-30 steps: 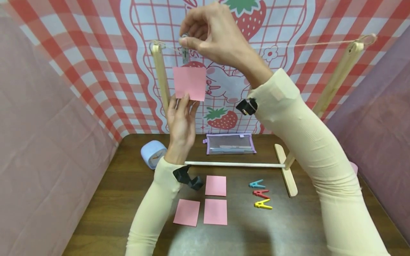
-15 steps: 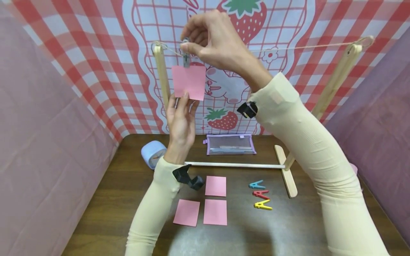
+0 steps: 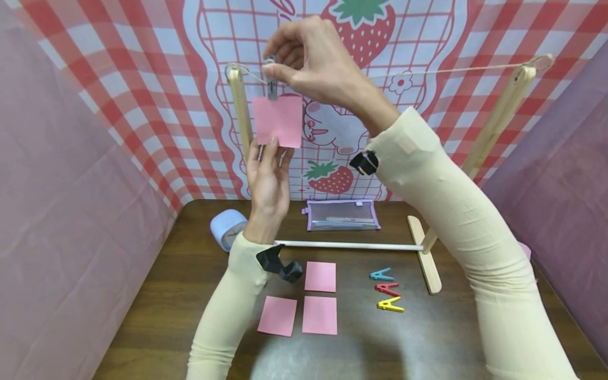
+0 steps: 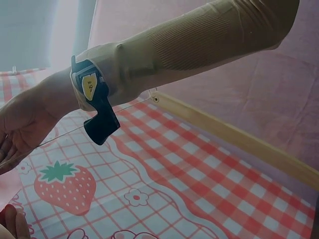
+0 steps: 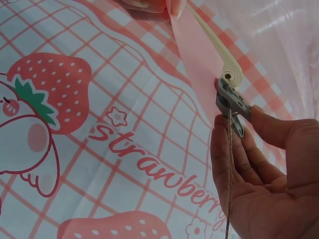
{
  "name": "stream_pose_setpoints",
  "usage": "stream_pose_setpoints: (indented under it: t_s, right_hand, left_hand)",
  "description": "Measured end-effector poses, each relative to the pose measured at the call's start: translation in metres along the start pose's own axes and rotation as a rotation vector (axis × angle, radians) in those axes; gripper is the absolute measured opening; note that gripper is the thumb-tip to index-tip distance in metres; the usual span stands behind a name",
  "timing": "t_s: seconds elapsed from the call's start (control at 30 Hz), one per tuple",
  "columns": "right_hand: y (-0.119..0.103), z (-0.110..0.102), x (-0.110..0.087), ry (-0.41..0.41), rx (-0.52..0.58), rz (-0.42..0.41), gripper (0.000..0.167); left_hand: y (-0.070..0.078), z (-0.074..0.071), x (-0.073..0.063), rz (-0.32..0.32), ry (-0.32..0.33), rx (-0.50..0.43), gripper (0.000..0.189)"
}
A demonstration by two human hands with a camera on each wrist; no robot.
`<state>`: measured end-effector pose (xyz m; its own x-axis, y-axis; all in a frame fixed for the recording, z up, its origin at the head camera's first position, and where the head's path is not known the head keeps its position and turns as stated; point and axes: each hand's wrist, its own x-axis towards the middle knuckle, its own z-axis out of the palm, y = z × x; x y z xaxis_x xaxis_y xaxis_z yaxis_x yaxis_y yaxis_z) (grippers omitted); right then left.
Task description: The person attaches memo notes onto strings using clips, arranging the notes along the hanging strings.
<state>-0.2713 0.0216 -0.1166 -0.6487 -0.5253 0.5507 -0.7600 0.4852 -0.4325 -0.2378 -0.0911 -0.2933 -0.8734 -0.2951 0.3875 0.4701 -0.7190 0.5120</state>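
Note:
A pink sticky note [image 3: 277, 120] is held upright near the left end of the string [image 3: 456, 70]. My left hand [image 3: 269, 182] pinches its bottom edge, with one fingertip in front of the paper. At the note's top edge is a grey clothespin [image 3: 272, 88], which my right hand [image 3: 323, 63] pinches between thumb and fingers. In the right wrist view the clothespin [image 5: 230, 99] sits with its tip against the paper [image 5: 197, 50], and the string [image 5: 229, 164] runs down from it. Whether its tip clamps both string and paper is hard to tell.
Pink notes [image 3: 320, 315] lie on the wooden table, left of blue [image 3: 381, 274], red [image 3: 387, 288] and yellow [image 3: 390, 304] clothespins. Behind are a mesh pouch [image 3: 341, 215], a blue clock [image 3: 228, 229] and the frame's white rod [image 3: 351, 245]. Wooden posts [image 3: 499, 121] hold the string.
My right hand has come down slightly with the grey clothespin, whose tip now meets the note's top edge. The note has shifted slightly up and left. The string sags near the clothespin.

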Motion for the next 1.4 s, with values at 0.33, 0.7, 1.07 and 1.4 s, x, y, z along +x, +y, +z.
stream_pose_setpoints:
  t_s: [0.33, 0.7, 1.07, 1.4]
  right_hand:
    - [0.0, -0.002, 0.001, -0.002, 0.005, -0.005, 0.033]
    - [0.001, -0.012, -0.002, 0.011, -0.059, 0.019, 0.048]
    - [0.01, -0.026, -0.019, 0.115, 0.019, -0.062, 0.039]
    - [0.02, -0.036, -0.054, 0.179, 0.066, -0.097, 0.032]
  left_hand:
    - [0.002, 0.003, -0.001, -0.021, 0.024, -0.007, 0.018]
    - [0.005, 0.005, 0.001, -0.043, 0.017, 0.005, 0.021]
    - [0.006, -0.001, -0.001, -0.066, -0.045, -0.025, 0.021]
    - [0.003, -0.009, -0.004, -0.092, -0.079, 0.034, 0.019]
